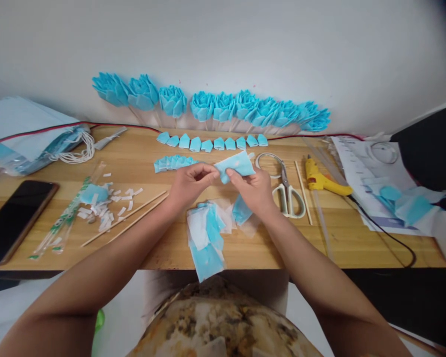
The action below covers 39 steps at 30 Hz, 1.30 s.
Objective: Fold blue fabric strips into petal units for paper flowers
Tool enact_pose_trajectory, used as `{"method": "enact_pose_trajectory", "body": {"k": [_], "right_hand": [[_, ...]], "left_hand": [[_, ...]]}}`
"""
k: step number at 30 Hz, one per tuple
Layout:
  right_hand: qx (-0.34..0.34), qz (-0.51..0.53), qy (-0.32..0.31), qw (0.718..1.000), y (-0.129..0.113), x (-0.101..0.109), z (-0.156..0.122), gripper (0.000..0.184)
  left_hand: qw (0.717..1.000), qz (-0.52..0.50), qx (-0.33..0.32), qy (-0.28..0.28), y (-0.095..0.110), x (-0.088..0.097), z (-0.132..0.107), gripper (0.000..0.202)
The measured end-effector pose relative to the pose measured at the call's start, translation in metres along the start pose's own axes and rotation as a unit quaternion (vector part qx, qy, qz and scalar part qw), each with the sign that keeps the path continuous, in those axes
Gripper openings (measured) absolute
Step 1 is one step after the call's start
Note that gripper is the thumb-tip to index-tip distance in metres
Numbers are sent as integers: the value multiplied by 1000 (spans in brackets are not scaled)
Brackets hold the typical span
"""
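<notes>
A light-blue piece of thin fabric (235, 166) is stretched between my hands above the middle of the table. My left hand (194, 184) pinches its left end between thumb and fingers. Gripping the right part, my right hand (253, 189) presses its thumb on the front of the fabric. Below them lies a loose pile of blue and white fabric pieces (207, 238), partly over the table's front edge. Another blue piece (241, 210) lies under my right wrist. Behind my hands are a row of folded blue petals (207, 145) and an overlapping strip of petals (174, 162).
Several blue fabric flowers (173, 100) on sticks lean against the wall. Scissors (288, 191), a wooden stick (303, 192) and a yellow glue gun (321, 179) with a cord lie right. At left are a phone (17, 220), white scraps (106, 218), sticks (124, 218) and bagged sheets (29, 134).
</notes>
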State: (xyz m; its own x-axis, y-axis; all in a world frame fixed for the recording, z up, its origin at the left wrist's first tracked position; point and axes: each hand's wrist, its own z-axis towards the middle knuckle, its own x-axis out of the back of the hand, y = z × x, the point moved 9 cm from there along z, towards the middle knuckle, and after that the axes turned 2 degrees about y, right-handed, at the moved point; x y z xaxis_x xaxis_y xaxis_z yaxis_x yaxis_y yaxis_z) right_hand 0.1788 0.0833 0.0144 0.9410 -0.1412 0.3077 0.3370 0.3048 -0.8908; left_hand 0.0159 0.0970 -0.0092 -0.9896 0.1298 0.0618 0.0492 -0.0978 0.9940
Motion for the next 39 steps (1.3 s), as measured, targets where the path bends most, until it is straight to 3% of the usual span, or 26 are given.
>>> {"method": "enact_pose_trajectory", "body": {"k": [7, 15, 23, 27, 35, 39], "right_hand": [[33, -20, -27, 999, -8, -6, 0, 26], [31, -15, -32, 999, -9, -10, 0, 26], [-108, 89, -56, 989, 30, -20, -3, 27], [-175, 129, -34, 976, 43, -21, -5, 29], [-264, 239, -49, 933, 47, -30, -7, 35], [-285, 285, -20, 915, 50, -18, -3, 36]], "left_hand": [[1000, -8, 9, 0, -3, 0, 2, 32], [999, 14, 31, -6, -6, 0, 2, 26], [998, 5, 56, -23, -12, -1, 3, 28], [997, -1, 68, -36, -16, -4, 4, 30], [996, 6, 72, -54, -12, -4, 6, 35], [997, 9, 75, -19, -14, 6, 10, 34]]}}
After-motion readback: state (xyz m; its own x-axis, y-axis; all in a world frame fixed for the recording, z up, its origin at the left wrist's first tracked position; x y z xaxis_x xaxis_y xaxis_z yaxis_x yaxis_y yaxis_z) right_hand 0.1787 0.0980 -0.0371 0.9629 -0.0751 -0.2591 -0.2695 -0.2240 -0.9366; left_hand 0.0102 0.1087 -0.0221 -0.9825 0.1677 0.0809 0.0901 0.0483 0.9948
